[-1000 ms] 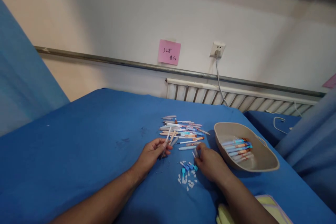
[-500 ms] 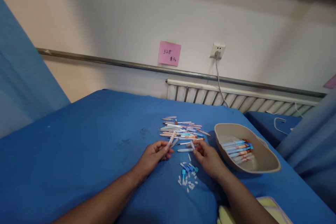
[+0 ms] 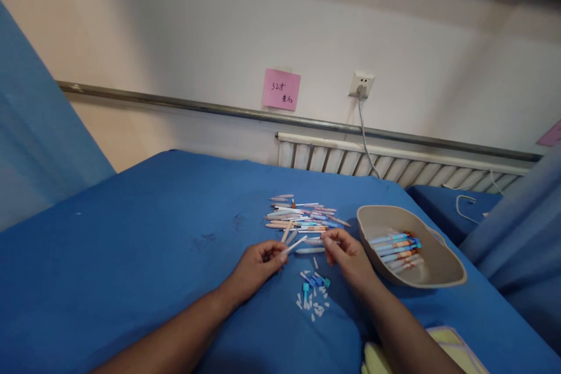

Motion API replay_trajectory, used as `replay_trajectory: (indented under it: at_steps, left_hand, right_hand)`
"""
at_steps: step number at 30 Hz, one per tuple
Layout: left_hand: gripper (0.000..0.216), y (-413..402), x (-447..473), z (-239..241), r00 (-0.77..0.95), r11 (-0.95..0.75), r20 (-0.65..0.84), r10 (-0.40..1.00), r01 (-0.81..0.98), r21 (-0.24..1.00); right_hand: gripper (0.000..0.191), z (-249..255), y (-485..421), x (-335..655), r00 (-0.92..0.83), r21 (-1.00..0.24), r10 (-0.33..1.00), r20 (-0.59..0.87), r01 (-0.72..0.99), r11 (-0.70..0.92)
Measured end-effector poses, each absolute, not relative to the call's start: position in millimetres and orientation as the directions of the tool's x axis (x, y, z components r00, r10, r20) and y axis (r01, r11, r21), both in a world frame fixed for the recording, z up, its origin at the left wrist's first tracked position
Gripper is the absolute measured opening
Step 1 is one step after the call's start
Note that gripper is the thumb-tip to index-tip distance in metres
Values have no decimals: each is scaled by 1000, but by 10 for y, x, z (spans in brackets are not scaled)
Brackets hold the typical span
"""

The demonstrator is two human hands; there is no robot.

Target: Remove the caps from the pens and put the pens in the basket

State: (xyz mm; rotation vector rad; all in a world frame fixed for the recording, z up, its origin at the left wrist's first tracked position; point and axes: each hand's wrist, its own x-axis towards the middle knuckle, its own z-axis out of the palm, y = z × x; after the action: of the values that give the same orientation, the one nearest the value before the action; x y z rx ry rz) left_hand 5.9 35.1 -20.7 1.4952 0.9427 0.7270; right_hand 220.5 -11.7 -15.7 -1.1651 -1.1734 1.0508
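My left hand (image 3: 258, 263) pinches a thin white pen refill (image 3: 297, 244), which slants up to the right from the fingertips. A peach pen barrel (image 3: 287, 230) and a grey barrel (image 3: 291, 238) stick out behind those fingers; whether the hand grips them I cannot tell. To the right, my right hand (image 3: 346, 254) has thumb and fingers pinched together, and what lies between them is too small to make out. Just beyond both hands is a pile of pen parts (image 3: 307, 216). Small white tips (image 3: 318, 308) and blue and teal pen caps (image 3: 313, 281) lie nearer, between my forearms.
A beige basket (image 3: 442, 277) with several assembled pens (image 3: 397, 248) stands at my right. Yellow cloth (image 3: 456, 342) lies by my right forearm. Blue cloth (image 3: 144, 234) covers the table, with a wall and radiator (image 3: 333, 158) behind it.
The white refill now points out of my left fingers toward the right. The pale piece seen in my right fingertips no longer shows there. The pile and basket stay put.
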Motion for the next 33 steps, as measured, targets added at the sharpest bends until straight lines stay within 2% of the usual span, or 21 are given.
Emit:
replay_trajectory:
  at_steps: [4, 12, 22, 33]
  left_hand:
    - [32, 337, 60, -192, 477, -38, -56, 877, 184, 982]
    - [27, 338, 50, -228, 485, -86, -29, 874, 212, 973]
    - [26, 289, 65, -188, 468, -119, -26, 883, 278, 953]
    - [26, 274, 63, -150, 478, -116, -29, 878, 271, 956]
  right_hand:
    - [30, -142, -116, 2227, 206, -993, 975, 83, -69, 99]
    - [25, -173, -135, 2294, 265, -978, 960, 89, -159, 135]
    - [25, -159, -169, 2251, 204, -990, 972, 117, -59, 132]
    - [25, -209, -138, 2288, 208, -991, 971, 122, -20, 129]
